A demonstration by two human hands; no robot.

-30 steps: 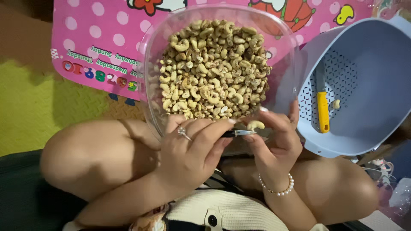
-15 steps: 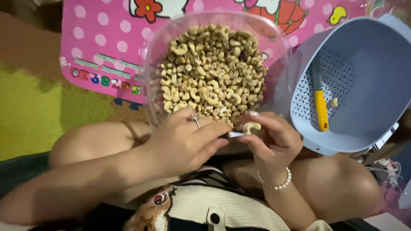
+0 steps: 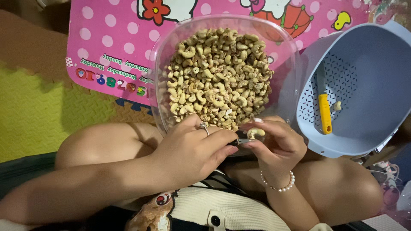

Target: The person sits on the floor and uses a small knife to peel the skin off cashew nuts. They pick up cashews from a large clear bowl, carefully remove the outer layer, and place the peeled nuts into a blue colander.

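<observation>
One cashew [image 3: 256, 133], blade [image 3: 245, 140] mostly hidden.

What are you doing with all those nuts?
A person sits cross-legged on the floor. The right hand pinches one cashew, and the left hand works on it with a small metal tool. In front stands a clear bowl full of cashews. Beside it, a blue colander holds a yellow-handled knife and one nut.

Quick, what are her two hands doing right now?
Left hand: closed, gripping a small blade.
Right hand: fingers pinching one cashew above the blade.
</observation>
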